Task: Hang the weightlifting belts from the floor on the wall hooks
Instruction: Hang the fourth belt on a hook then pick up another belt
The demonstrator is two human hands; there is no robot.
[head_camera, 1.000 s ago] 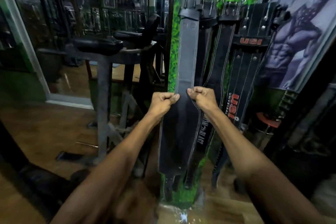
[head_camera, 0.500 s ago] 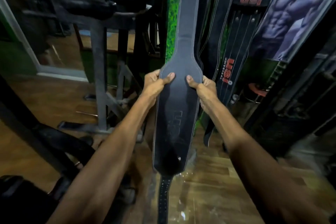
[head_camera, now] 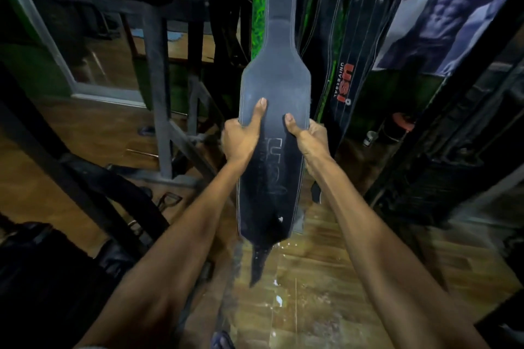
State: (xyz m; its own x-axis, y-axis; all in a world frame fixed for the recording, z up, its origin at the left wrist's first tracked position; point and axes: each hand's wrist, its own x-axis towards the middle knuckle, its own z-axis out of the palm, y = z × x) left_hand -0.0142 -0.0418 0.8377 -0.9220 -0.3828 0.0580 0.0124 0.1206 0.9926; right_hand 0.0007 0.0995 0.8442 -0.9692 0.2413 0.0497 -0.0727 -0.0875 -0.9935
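Note:
A wide black leather weightlifting belt (head_camera: 275, 76) hangs straight down in front of me, its top running out of the frame, its narrow tail dangling just above the floor. My left hand (head_camera: 241, 139) grips its left edge at the broad middle, thumb laid flat on the face. My right hand (head_camera: 307, 137) grips the right edge at the same height, thumb on the front. Behind it to the right hang other black belts (head_camera: 343, 76), one printed with red USI lettering. The wall hooks are out of view.
A grey metal gym bench frame (head_camera: 158, 88) stands close on the left, with dark bars slanting across the lower left. A poster of a muscular torso (head_camera: 442, 8) leans at the right. A dark equipment rack (head_camera: 453, 150) stands on the right. Below is wood-pattern floor (head_camera: 312, 292).
My hands have slid down the hanging belt from its narrow upper part to the wide middle. My view has tilted down, so the hook rail has left the frame.

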